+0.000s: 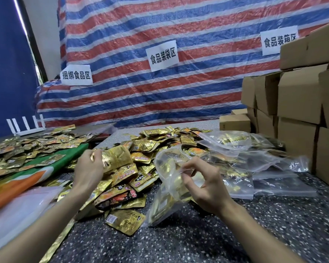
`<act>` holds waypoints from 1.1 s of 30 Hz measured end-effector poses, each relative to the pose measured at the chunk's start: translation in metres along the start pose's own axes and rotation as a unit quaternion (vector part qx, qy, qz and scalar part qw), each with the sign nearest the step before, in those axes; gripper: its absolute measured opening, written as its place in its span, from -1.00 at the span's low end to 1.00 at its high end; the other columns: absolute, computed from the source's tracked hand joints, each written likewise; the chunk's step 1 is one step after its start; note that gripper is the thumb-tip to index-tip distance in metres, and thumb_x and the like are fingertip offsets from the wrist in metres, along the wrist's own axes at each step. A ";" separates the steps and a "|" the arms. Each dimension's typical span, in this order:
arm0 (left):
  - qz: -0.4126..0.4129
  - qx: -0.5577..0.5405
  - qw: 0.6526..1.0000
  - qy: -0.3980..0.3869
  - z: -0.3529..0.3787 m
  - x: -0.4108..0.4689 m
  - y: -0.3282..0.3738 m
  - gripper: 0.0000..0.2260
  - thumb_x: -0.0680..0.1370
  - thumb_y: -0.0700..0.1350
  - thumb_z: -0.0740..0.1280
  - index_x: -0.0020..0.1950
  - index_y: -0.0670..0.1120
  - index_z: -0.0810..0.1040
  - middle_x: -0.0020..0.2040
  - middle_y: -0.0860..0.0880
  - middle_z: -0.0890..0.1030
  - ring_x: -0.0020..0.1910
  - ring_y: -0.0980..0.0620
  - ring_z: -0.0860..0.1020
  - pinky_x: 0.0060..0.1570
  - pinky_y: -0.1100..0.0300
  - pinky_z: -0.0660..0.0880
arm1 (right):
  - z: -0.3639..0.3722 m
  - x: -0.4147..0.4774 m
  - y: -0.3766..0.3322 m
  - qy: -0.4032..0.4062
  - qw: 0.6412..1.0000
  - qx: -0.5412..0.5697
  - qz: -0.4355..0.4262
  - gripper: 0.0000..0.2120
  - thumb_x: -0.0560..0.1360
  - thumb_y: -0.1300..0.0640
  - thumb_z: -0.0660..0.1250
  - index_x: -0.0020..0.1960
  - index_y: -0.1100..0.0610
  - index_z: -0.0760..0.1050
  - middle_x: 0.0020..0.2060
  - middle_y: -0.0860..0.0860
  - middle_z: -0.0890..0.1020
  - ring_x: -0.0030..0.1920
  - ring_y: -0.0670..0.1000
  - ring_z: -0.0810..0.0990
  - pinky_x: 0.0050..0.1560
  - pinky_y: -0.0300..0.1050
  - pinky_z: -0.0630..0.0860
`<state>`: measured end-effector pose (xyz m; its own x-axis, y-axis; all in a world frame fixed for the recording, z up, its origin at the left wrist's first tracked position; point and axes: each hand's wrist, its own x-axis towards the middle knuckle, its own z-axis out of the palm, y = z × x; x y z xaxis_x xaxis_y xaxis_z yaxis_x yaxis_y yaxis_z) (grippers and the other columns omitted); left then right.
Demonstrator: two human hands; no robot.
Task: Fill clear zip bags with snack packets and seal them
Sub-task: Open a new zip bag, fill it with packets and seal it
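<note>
Right hand [203,185] pinching upright zip bag [164,198], left hand [87,168] holding packets [118,158]

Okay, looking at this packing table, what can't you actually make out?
All head view:
How many gold packets the left hand grips: its fingers cover the stack.
How many packets sit in the clear zip bag that the right hand pinches: crumpled film blurs them.
Small print on the loose packets: too small.
Corner of the right sign: hidden by cardboard boxes, themselves cut off by the right edge.
</note>
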<state>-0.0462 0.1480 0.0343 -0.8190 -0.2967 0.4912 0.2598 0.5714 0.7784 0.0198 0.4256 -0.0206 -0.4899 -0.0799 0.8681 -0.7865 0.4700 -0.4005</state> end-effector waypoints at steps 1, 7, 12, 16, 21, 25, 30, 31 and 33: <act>0.009 -0.018 1.000 0.005 -0.008 0.000 0.010 -0.68 0.69 0.04 0.16 0.21 -0.20 0.49 -0.20 0.05 0.44 -0.22 0.00 0.44 -0.22 0.09 0.39 | 0.000 0.000 0.000 -0.001 1.000 -0.002 0.000 -0.94 0.45 0.28 0.35 -0.10 0.16 0.54 -0.23 -0.09 0.58 -0.19 -0.16 0.54 -0.15 -0.36 0.44; -0.024 -0.235 0.966 -0.104 -0.041 -0.012 0.076 -0.54 0.46 0.10 0.42 -0.08 -0.35 0.62 -0.12 -0.18 0.62 -0.23 -0.18 0.58 -0.32 -0.07 0.65 | -0.001 0.000 -0.004 0.005 1.000 0.005 0.007 -0.94 0.47 0.21 0.33 -0.06 0.10 0.53 -0.21 -0.12 0.58 -0.16 -0.21 0.54 -0.13 -0.41 0.44; -0.005 -0.204 0.960 -0.193 -0.038 -0.030 0.115 -0.70 0.50 0.11 0.39 -0.20 -0.11 0.73 -0.18 -0.06 0.73 -0.25 0.00 0.68 -0.31 0.12 0.61 | 0.000 0.000 -0.007 -0.004 1.000 0.008 -0.005 -0.80 0.45 0.31 0.36 -0.06 0.03 0.49 -0.20 -0.17 0.55 -0.16 -0.22 0.53 -0.12 -0.42 0.42; 0.020 -0.136 0.971 -0.198 -0.015 -0.036 0.133 -0.63 0.59 0.07 0.35 -0.08 -0.25 0.66 -0.09 -0.29 0.67 -0.11 -0.16 0.64 0.02 -0.21 0.58 | 0.000 0.000 -0.008 -0.002 0.999 0.028 -0.019 -0.94 0.46 0.25 0.31 -0.11 0.11 0.49 -0.22 -0.10 0.55 -0.17 -0.13 0.54 -0.13 -0.33 0.45; 0.014 -0.077 0.968 -0.237 0.016 -0.042 0.133 -0.62 0.60 0.03 0.35 -0.04 -0.32 0.62 -0.10 -0.30 0.68 -0.25 -0.15 0.68 -0.20 -0.14 0.66 | -0.001 -0.001 -0.008 0.002 0.999 0.038 -0.029 -0.97 0.46 0.26 0.33 -0.11 0.16 0.50 -0.20 -0.05 0.54 -0.15 -0.07 0.53 -0.12 -0.28 0.45; 0.085 0.040 0.970 -0.223 0.030 -0.046 0.131 -0.63 0.56 0.08 0.39 -0.16 -0.24 0.67 -0.22 -0.22 0.69 -0.19 -0.20 0.67 -0.15 -0.13 0.64 | 0.001 -0.002 -0.008 -0.016 0.998 0.051 -0.026 -0.97 0.47 0.23 0.36 -0.09 0.15 0.53 -0.14 -0.03 0.57 -0.10 -0.05 0.55 -0.09 -0.26 0.46; 0.219 0.158 0.952 -0.144 0.036 -0.043 0.143 -0.63 0.57 0.06 0.39 -0.30 -0.19 0.60 -0.36 -0.11 0.59 -0.37 -0.05 0.54 -0.36 0.06 0.50 | -0.001 0.002 -0.006 0.016 0.998 0.045 -0.040 -0.90 0.47 0.35 0.40 -0.08 0.19 0.55 -0.16 0.00 0.57 -0.12 -0.06 0.56 -0.09 -0.29 0.47; 0.241 0.180 0.944 -0.136 0.037 -0.042 0.145 -0.64 0.57 0.04 0.39 -0.27 -0.21 0.59 -0.32 -0.12 0.58 -0.32 -0.08 0.55 -0.33 0.04 0.51 | -0.001 0.002 -0.005 0.021 0.998 0.043 -0.045 -0.89 0.46 0.37 0.41 -0.08 0.20 0.56 -0.17 0.01 0.58 -0.12 -0.07 0.56 -0.09 -0.31 0.46; 0.283 0.223 0.924 -0.128 0.041 -0.043 0.147 -0.71 0.54 0.01 0.44 -0.20 -0.20 0.55 -0.19 -0.10 0.53 -0.18 -0.12 0.53 -0.21 0.01 0.48 | -0.001 0.003 -0.005 0.026 0.997 0.042 -0.055 -0.89 0.47 0.37 0.41 -0.06 0.21 0.57 -0.16 0.00 0.59 -0.12 -0.08 0.57 -0.09 -0.32 0.47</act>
<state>0.0065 0.2757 0.1111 -0.7252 0.3051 0.6172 0.4941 0.8549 0.1581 0.0223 0.4238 -0.0157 -0.3805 -0.0803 0.9213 -0.8639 0.3863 -0.3231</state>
